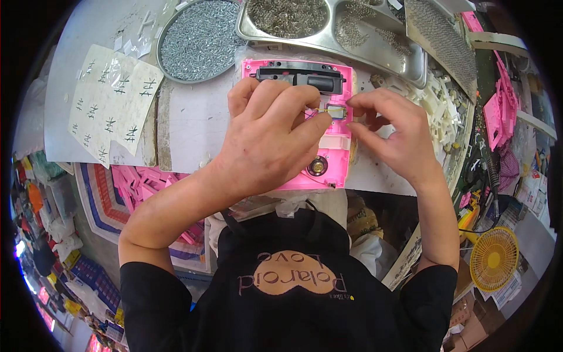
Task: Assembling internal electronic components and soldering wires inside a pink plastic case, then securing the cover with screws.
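A pink plastic housing (340, 144) lies on the work table in front of me. Across its far end runs a black part (319, 82); a round speaker-like piece (317, 166) sits at its near end. Between them is a small grey block (336, 111) with a yellow strip. My left hand (267, 132) reaches over the housing, thumb and forefinger pinched on thin wires (319, 110) beside the block. That hand covers much of the housing's left side. My right hand (399, 126) is at the right edge, thumb and forefinger apart, their tips by the pink rim.
Beyond the housing stand a round tray of small metal pins (202, 38) and a metal tray of springs (287, 17). White plastic parts (443, 111) are heaped at right. A marked sheet (114, 100) lies left. Below sits a basket of pink parts (141, 182); a yellow fan (494, 258) is lower right.
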Action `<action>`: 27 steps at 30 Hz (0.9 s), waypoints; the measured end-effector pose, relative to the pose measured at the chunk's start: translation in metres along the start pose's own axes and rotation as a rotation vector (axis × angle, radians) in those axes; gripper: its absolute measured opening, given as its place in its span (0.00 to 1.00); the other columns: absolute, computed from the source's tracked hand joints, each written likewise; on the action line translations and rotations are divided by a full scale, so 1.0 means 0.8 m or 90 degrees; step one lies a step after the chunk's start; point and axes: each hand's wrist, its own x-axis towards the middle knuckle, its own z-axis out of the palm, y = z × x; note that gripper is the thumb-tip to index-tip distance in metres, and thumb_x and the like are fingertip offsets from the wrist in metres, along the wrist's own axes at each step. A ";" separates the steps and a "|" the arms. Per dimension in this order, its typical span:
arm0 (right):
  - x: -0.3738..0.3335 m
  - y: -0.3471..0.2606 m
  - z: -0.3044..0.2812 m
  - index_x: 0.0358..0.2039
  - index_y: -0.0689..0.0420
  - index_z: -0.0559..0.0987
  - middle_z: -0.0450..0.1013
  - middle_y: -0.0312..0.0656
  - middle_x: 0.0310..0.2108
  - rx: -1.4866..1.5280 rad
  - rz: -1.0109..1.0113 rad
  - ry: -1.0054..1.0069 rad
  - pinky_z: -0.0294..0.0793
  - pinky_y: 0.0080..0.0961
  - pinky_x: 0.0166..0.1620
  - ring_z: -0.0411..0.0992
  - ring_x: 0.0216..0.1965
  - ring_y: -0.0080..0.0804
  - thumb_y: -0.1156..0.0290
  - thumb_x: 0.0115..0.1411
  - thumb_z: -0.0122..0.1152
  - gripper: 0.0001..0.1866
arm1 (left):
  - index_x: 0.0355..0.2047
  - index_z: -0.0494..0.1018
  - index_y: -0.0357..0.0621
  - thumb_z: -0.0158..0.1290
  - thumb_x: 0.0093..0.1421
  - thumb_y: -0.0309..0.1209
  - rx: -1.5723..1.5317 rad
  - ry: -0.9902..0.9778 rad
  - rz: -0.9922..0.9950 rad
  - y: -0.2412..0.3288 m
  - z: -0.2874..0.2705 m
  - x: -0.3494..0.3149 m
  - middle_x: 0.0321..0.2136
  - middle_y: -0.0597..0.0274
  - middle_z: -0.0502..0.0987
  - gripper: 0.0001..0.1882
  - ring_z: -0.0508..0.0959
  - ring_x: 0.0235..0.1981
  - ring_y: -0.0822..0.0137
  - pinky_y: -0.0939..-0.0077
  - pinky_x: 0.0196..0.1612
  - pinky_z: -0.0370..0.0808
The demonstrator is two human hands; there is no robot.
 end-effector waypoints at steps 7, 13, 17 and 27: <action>0.015 0.008 -0.006 0.33 0.57 0.80 0.76 0.41 0.28 -0.170 -0.197 -0.022 0.76 0.33 0.34 0.77 0.32 0.41 0.73 0.50 0.72 0.10 | 0.40 0.82 0.54 0.65 0.46 0.29 0.002 -0.001 -0.002 0.001 -0.002 0.001 0.41 0.69 0.73 0.18 0.72 0.39 0.63 0.62 0.47 0.62; 0.016 0.007 -0.011 0.33 0.61 0.82 0.78 0.40 0.28 0.046 0.039 -0.091 0.76 0.27 0.36 0.78 0.31 0.31 0.72 0.56 0.69 0.07 | 0.40 0.83 0.55 0.65 0.46 0.30 0.005 0.044 0.023 -0.003 -0.004 -0.001 0.42 0.69 0.73 0.18 0.71 0.42 0.63 0.61 0.48 0.61; 0.016 0.009 -0.007 0.32 0.63 0.84 0.79 0.36 0.27 0.175 0.180 -0.078 0.74 0.24 0.34 0.74 0.29 0.21 0.71 0.58 0.69 0.07 | 0.38 0.84 0.56 0.67 0.45 0.33 0.035 0.026 0.049 -0.012 -0.008 0.008 0.41 0.70 0.73 0.16 0.71 0.42 0.63 0.60 0.49 0.61; 0.019 0.019 0.000 0.34 0.63 0.82 0.75 0.32 0.22 0.204 0.182 -0.087 0.72 0.21 0.31 0.69 0.25 0.18 0.71 0.56 0.72 0.09 | 0.34 0.82 0.54 0.67 0.43 0.34 -0.036 -0.039 0.151 -0.043 -0.011 0.039 0.35 0.70 0.72 0.14 0.72 0.40 0.62 0.61 0.47 0.65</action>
